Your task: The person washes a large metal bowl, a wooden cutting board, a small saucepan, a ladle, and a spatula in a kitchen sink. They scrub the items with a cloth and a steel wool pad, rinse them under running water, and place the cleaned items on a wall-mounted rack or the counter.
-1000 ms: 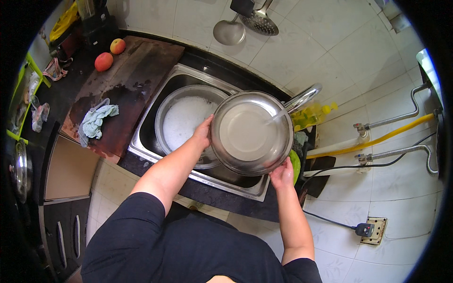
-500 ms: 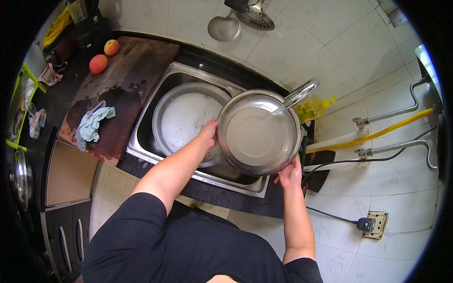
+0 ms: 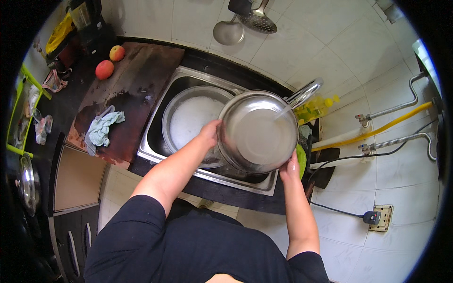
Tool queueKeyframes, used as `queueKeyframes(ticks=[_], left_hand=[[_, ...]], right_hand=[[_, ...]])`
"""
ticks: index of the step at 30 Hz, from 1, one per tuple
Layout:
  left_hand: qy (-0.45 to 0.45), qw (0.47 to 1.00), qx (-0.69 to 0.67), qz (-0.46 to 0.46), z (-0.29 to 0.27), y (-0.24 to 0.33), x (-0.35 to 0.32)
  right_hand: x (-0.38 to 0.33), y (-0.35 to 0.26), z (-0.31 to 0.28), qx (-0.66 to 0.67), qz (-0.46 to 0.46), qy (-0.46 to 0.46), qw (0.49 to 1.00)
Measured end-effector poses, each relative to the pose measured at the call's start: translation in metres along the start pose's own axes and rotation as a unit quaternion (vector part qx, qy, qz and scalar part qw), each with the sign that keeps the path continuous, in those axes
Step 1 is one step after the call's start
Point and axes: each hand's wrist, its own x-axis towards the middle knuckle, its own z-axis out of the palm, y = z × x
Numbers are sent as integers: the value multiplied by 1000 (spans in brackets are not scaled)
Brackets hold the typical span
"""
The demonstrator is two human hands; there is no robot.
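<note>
Shifted since approx. half a sec. ago: the s/s bowl has slid a touch left vs. sink and tap; the bright-green item, then mostly hidden by the R hand, now shows beside it on my feed. S/s bowl: rd., mirror-shiny, sloped wall, held up over the R part of the sink, cloudy whitish water in its base. L hand: curled on the bowl's L rim. R hand: gripping the lower-R rim, skin w/ wet shine; its far fingers I can't see. Tap: chrome, curved tube, clear stream running into the bowl. Metal basin: rd., dull grey, full of fine white suds, sits in the sink; the bowl covers its R edge, and I can't tell if the two touch. Wooden board: dark red-brown, flat, patchy w/ wet; on it, crumpled pale-green cloth, soft folds. Two red-yellow fruits, smooth, roundish, at the board's far L. Wall, by the tiles: ladle, plain rd. metal cup, and skimmer, perforated. Yellow bottle, glossy, behind the tap.
</note>
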Motion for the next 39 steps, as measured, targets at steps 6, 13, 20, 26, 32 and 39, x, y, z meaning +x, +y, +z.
queueKeyframes(ticks=[6, 13, 20, 26, 32, 39], left_hand=[[25, 999, 19, 20, 14, 74, -50], [-15, 982, 91, 163, -6, 123, -74], [-56, 994, 85, 46, 17, 141, -101], [-103, 982, 139, 79, 7, 137, -110], [-33, 948, 296, 108, -25, 114, -79], [9, 929, 362, -72, -20, 56, -112]], right_hand=[[11, 14, 57, -33, 14, 25, 999], [1, 26, 99, 38, 136, -90, 986], [-10, 25, 92, 167, 227, -147, 948], [-68, 20, 95, 20, 255, -70, 964], [-100, 20, 97, -35, 176, 71, 981], [-164, -23, 128, -167, 126, 115, 971]])
